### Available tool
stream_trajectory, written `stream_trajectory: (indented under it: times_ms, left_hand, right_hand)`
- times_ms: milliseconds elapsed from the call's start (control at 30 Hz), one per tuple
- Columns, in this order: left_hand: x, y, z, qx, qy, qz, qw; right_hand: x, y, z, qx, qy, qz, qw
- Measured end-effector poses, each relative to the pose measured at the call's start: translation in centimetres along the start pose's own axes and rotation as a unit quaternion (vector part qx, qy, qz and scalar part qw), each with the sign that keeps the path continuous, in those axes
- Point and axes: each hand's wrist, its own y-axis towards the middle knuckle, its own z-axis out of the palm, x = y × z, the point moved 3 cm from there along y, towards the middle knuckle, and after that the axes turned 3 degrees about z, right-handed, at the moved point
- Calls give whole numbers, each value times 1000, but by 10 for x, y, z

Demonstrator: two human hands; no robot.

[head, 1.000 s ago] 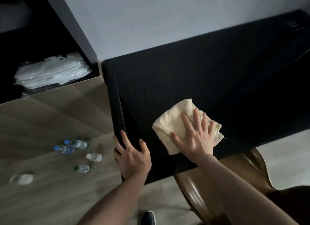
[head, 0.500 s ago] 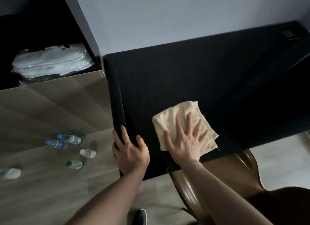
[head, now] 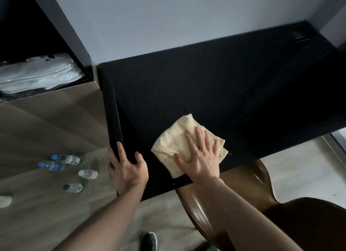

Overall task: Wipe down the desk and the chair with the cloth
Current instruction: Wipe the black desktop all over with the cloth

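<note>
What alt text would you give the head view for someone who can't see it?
A right hand presses a cream cloth flat on a black desk while the left hand grips the desk's near left corner. A brown chair sits tucked under the desk; four bottles lie on the floor at left.

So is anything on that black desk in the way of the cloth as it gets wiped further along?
Nothing visible. The right hand presses flat on the cream folded cloth near the front edge, and the black desk top beyond it looks bare to the wall, though it is dark. The left hand only grips the desk's left corner.
</note>
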Motion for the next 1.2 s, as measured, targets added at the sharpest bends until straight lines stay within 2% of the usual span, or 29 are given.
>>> stream_trajectory:
  times_ms: [133,233,700,900,967,1067,1200]
  left_hand:
    - [-5,-3,1,-15,21,6,1000]
    - [-6,-3,-1,-20,26,5,999]
    - [-16,-5,-4,-17,70,-20,997]
    - [-15,-4,-5,-13,66,-9,998]
    - [-14,-3,-5,-11,69,-4,998]
    - [-15,-5,-6,-12,68,2,998]
    - [-19,-7,-7,-16,68,7,998]
  right_hand:
    - [-67,26,-26,-18,-14,45,999]
    - [-91,42,-33,-22,-17,67,997]
    - [-92,48,-31,-10,-23,62,998]
    - [-80,48,-38,67,-3,69,995]
    - [-69,43,-42,72,30,60,995]
    - [-57,37,-34,89,20,83,992]
    - [-56,37,-25,51,-11,84,995]
